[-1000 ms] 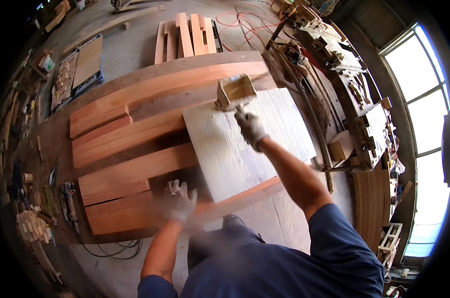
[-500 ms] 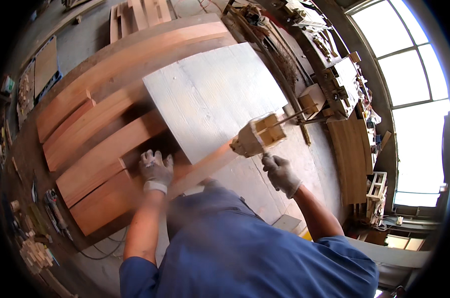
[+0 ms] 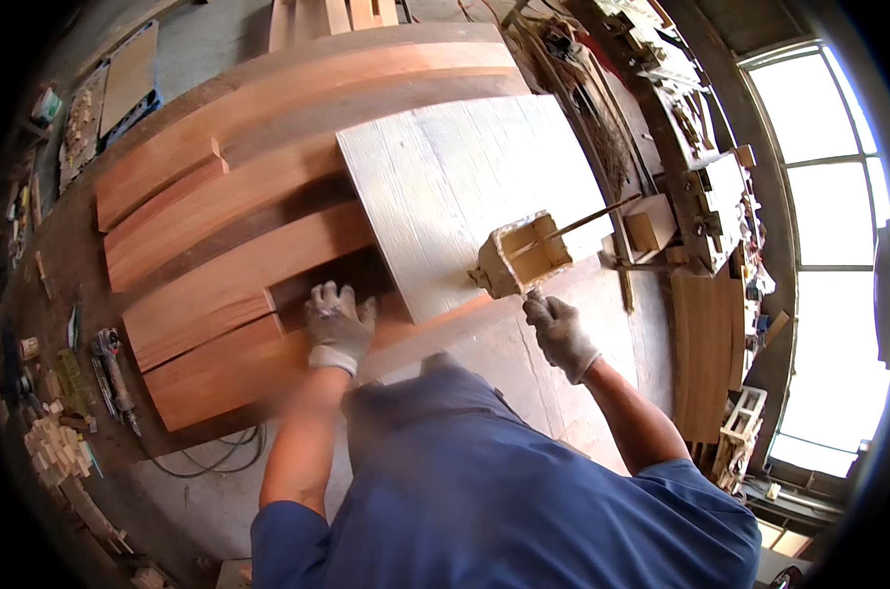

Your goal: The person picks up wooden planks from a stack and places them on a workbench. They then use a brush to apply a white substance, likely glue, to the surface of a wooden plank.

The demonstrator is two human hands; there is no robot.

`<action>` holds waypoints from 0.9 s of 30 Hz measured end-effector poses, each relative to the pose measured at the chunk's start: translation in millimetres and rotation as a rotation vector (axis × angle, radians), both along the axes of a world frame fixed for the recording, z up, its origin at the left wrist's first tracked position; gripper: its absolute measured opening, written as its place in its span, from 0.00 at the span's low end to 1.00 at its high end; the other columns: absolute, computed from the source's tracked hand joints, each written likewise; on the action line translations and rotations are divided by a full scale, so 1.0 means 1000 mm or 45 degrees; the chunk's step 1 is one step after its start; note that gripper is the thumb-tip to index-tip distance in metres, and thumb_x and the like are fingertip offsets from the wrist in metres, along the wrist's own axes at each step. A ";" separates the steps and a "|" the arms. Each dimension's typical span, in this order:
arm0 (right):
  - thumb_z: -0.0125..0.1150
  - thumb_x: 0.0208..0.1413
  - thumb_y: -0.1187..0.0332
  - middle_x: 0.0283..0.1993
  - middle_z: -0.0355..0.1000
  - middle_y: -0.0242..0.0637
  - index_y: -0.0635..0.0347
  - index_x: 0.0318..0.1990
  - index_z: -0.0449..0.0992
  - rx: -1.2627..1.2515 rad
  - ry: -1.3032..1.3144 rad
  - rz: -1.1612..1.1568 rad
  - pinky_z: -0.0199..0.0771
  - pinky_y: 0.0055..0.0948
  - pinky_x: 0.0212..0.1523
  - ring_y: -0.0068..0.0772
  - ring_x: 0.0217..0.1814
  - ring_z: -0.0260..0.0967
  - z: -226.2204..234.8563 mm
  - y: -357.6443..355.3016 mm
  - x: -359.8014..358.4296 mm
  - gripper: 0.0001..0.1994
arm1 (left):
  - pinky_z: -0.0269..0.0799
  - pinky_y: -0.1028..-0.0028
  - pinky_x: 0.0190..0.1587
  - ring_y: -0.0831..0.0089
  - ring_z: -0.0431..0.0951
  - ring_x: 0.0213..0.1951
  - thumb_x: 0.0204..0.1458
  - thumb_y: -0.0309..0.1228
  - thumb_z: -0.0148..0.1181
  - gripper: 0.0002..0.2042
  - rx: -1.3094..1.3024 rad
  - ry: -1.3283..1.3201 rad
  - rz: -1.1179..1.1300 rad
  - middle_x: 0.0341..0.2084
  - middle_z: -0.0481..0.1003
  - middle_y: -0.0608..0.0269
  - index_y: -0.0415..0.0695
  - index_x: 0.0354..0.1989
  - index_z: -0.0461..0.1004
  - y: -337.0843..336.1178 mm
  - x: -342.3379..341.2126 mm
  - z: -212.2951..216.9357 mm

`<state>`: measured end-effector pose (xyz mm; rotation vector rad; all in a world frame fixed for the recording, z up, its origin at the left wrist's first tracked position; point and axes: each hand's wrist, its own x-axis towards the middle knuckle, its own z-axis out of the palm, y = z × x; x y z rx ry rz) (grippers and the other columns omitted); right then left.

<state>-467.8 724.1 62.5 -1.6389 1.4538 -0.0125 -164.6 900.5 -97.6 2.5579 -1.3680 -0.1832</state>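
My left hand (image 3: 337, 322), in a grey-white work glove, rests with fingers spread at the near edge of the reddish wooden boards (image 3: 209, 368). Beside its fingertips is a dark gap between the boards. My right hand (image 3: 560, 334), also gloved, is closed round the short handle of a square pot (image 3: 525, 257) crusted with a pale dried coating. A thin stick (image 3: 592, 215) leans out of the pot toward the right. Behind and partly under the pot in the view lies a whitish wood-grained panel (image 3: 465, 167) on the boards; whether they touch cannot be told.
Hand tools (image 3: 116, 378) and a pile of small wood offcuts (image 3: 57, 452) are at the left. A cable (image 3: 214, 456) loops on the floor near the boards. A cluttered workbench (image 3: 705, 196) runs along the right, before bright windows (image 3: 828, 236). More planks (image 3: 317, 15) lie at the far side.
My view has turned, so the boards and panel appear farther right. The pot has shifted left relative to the panel, and the stick's tilt has changed. My left hand stays at the boards.
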 end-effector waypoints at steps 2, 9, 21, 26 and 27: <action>0.57 0.71 0.48 0.26 0.74 0.41 0.68 0.34 0.75 -0.011 -0.018 -0.039 0.70 0.39 0.36 0.34 0.30 0.66 -0.009 -0.012 0.037 0.26 | 0.66 0.49 0.60 0.48 0.69 0.59 0.61 0.52 0.56 0.25 -0.075 -0.147 0.009 0.54 0.74 0.47 0.42 0.51 0.80 0.010 -0.003 -0.023; 0.56 0.69 0.46 0.20 0.61 0.26 0.54 0.35 0.70 -0.121 -0.330 0.096 0.58 0.30 0.15 0.21 0.15 0.55 -0.074 -0.176 0.206 0.20 | 0.68 0.49 0.57 0.48 0.71 0.57 0.55 0.49 0.64 0.24 -0.127 0.002 -0.004 0.52 0.75 0.49 0.41 0.49 0.81 0.002 -0.002 0.000; 0.59 0.67 0.42 0.18 0.61 0.26 0.56 0.37 0.73 0.058 -0.405 0.001 0.54 0.31 0.13 0.21 0.13 0.52 -0.034 -0.135 0.217 0.23 | 0.69 0.49 0.56 0.49 0.72 0.56 0.55 0.50 0.64 0.24 -0.098 0.048 -0.026 0.50 0.75 0.49 0.41 0.48 0.81 0.002 0.002 0.009; 0.53 0.71 0.56 0.30 0.72 0.52 0.69 0.42 0.74 -1.052 -0.192 0.909 0.74 0.45 0.38 0.50 0.32 0.69 -0.083 -0.062 0.078 0.19 | 0.68 0.50 0.57 0.49 0.72 0.56 0.57 0.51 0.62 0.24 -0.106 0.024 -0.006 0.49 0.75 0.49 0.42 0.48 0.81 0.004 0.002 0.000; 0.53 0.72 0.56 0.30 0.73 0.51 0.68 0.41 0.75 -0.888 -0.152 0.802 0.73 0.44 0.37 0.49 0.32 0.69 -0.066 -0.037 0.054 0.19 | 0.68 0.50 0.57 0.50 0.71 0.56 0.57 0.51 0.62 0.24 -0.096 0.035 0.004 0.49 0.75 0.49 0.42 0.48 0.81 0.005 0.003 -0.002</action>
